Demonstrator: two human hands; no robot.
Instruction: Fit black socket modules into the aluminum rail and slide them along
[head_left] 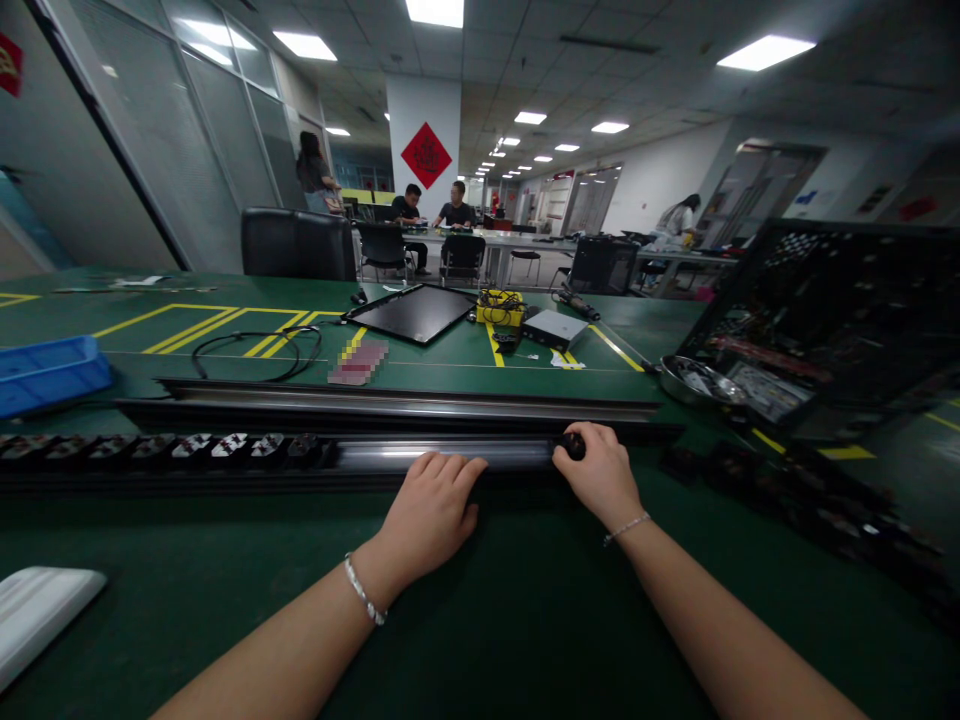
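Forearms (pixel 720 630) outstretched, hands (pixel 431 520) (pixel 596 475) cupped over metal rail (pixel 442 455)

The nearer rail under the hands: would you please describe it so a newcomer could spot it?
On the green workbench, two dark rails lie side by side. The nearer rail sits under the left hand and right hand; unlike the bare farther rail, it carries a row of patterned blocks at its left.
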